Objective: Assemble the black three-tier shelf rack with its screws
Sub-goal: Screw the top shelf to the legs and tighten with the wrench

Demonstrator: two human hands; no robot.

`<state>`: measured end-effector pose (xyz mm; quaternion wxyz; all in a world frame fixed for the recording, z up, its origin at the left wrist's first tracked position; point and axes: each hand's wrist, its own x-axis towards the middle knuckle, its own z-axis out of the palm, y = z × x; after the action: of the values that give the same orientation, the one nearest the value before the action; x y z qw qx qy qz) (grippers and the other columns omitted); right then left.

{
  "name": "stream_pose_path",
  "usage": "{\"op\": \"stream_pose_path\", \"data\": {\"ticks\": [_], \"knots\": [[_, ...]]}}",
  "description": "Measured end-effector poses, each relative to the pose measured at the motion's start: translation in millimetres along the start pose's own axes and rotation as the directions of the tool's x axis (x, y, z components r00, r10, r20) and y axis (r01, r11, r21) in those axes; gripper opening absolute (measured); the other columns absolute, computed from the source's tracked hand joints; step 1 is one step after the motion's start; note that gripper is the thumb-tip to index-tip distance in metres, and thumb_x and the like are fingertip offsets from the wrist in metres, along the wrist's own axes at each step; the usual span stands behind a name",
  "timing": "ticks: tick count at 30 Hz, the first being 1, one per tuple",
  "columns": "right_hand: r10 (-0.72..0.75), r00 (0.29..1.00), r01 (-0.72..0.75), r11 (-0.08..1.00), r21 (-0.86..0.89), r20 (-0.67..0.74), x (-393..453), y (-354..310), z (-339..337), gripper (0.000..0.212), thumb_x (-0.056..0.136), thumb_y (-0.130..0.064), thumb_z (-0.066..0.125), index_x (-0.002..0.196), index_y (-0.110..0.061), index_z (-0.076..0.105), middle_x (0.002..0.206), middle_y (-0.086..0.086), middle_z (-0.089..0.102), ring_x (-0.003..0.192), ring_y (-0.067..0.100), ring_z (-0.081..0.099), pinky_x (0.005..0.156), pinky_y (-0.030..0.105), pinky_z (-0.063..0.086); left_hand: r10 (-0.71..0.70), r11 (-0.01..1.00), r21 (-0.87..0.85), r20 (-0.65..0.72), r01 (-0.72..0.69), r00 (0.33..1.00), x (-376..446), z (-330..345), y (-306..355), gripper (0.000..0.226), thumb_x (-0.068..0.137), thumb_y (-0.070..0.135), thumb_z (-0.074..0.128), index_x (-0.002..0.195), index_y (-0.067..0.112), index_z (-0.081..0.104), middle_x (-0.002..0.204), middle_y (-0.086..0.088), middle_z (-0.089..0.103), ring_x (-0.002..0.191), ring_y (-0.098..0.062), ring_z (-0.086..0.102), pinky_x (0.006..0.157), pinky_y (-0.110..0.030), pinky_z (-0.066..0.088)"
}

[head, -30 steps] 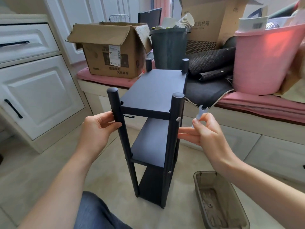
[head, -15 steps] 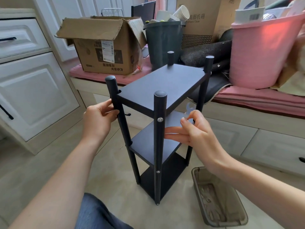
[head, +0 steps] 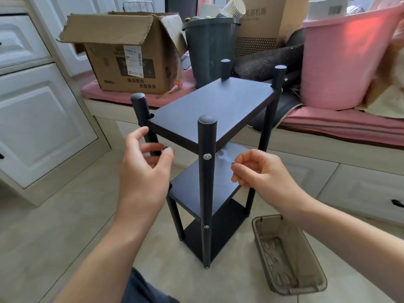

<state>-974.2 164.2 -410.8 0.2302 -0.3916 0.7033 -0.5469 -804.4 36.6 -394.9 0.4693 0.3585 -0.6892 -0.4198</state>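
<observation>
The black three-tier shelf rack [head: 214,106] stands upright on the tiled floor, one corner post facing me. Silver screws [head: 207,156] show on that front post. My left hand [head: 142,171] hovers by the left post with blurred, spread fingers and holds nothing. My right hand [head: 260,173] is just right of the front post at the level of the gap under the top shelf. Its curled fingers pinch a small light wrench [head: 224,154], whose blurred jaw end points left behind the post.
A translucent brown tray [head: 288,254] lies on the floor at the right. Behind the rack, a pink-cushioned bench [head: 328,123] carries a cardboard box [head: 131,62], a dark bin [head: 209,47] and a pink tub [head: 341,62]. White cabinets [head: 43,119] stand at the left.
The rack has been turned so a corner post faces me. My left hand has let go of the left post. My right hand with the wrench has dropped lower beside the front post.
</observation>
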Motion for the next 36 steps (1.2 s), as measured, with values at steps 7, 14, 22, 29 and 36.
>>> {"op": "stream_pose_path", "data": {"ticks": [7,14,22,29,36], "knots": [[0.189,0.98,-0.198,0.937,0.286,0.059,1,-10,4,0.007,0.093,-0.023,0.067,0.094,-0.017,0.07,0.079,-0.001,0.075,0.07,0.005,0.066,0.069,0.023,0.056,-0.041,0.936,-0.297,0.438,0.188,0.898,-7,11,8,0.088,0.076,0.032,0.08,0.139,0.056,0.024,0.108,0.001,0.078,0.107,-0.013,0.072,0.102,-0.035,0.05],[0.189,0.982,-0.184,0.929,0.321,0.018,3,-12,10,0.003,0.09,-0.026,0.07,0.091,-0.024,0.072,0.088,-0.005,0.075,0.089,0.013,0.066,0.074,0.027,0.051,-0.007,0.94,-0.31,0.403,0.144,0.915,-10,21,7,0.08,0.07,0.024,0.088,0.137,0.044,0.048,0.107,0.0,0.077,0.105,-0.018,0.073,0.088,-0.016,0.053],[0.153,0.988,-0.154,0.923,0.353,0.029,9,-14,16,0.003,0.088,-0.027,0.073,0.09,-0.024,0.074,0.091,-0.005,0.074,0.087,0.013,0.064,0.074,0.026,0.054,-0.04,0.884,-0.412,0.402,0.22,0.915,-7,18,8,0.076,0.061,0.03,0.088,0.131,0.04,0.059,0.109,-0.01,0.076,0.109,-0.028,0.072,0.102,-0.043,0.051],[0.09,0.995,-0.098,0.954,0.283,0.039,11,-13,9,0.001,0.086,-0.024,0.076,0.085,-0.023,0.075,0.086,-0.001,0.073,0.074,0.01,0.063,0.071,0.026,0.055,-0.024,0.888,-0.416,0.387,0.198,0.922,-5,24,10,0.067,0.058,0.032,0.089,0.12,0.037,0.064,0.108,-0.013,0.075,0.103,-0.03,0.074,0.099,-0.046,0.055],[-0.022,0.998,0.004,0.961,0.276,0.063,11,-12,-2,0.01,0.088,-0.006,0.07,0.093,-0.013,0.074,0.086,0.001,0.075,0.079,0.012,0.07,0.071,0.021,0.055,0.009,0.897,-0.408,0.397,0.168,0.918,-9,33,11,0.065,0.059,0.033,0.09,0.118,0.039,0.065,0.109,-0.011,0.072,0.1,-0.027,0.075,0.09,-0.036,0.06]]}}
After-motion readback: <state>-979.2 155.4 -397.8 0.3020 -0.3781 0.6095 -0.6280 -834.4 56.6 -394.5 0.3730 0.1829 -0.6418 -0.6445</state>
